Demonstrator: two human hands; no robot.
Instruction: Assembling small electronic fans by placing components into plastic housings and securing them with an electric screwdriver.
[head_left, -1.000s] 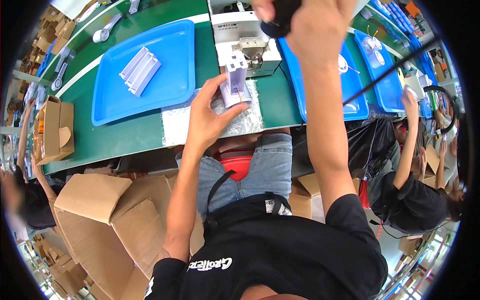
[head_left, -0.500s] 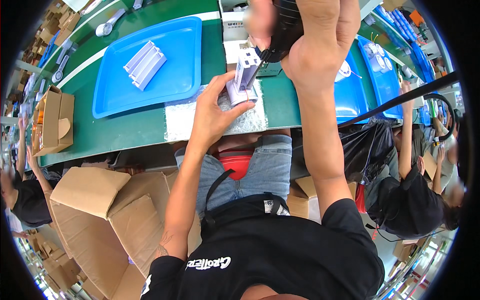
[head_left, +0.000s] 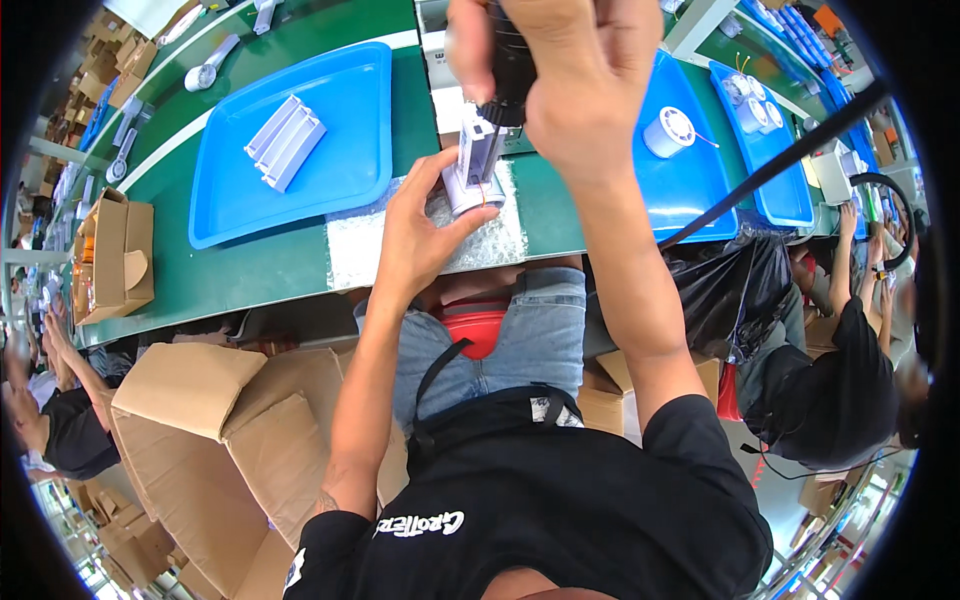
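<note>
My left hand [head_left: 415, 225] is closed around the round base of a white plastic housing [head_left: 465, 190], thumb at the near side, fingers on the left. The housing stands upright on a sheet of bubble wrap [head_left: 365, 250], and a thin wire shows at its base. My right hand [head_left: 580, 95] grips a black electric screwdriver [head_left: 511, 70] from above. Its thin bit points down into the housing's open channel; the tip's contact with a screw cannot be made out.
A blue tray [head_left: 350, 180] at left bears white slotted plastic parts [head_left: 287, 145]. Another blue tray [head_left: 690, 205] at right holds a round white fan unit [head_left: 668, 132]. A black cable [head_left: 775, 165] crosses at right. A small carton [head_left: 125, 250] sits left; a large open carton [head_left: 190, 450] is below.
My right hand and the screwdriver have shifted left, and the screwdriver stands more upright over the housing. My left hand keeps its hold. The whole view has turned slightly.
</note>
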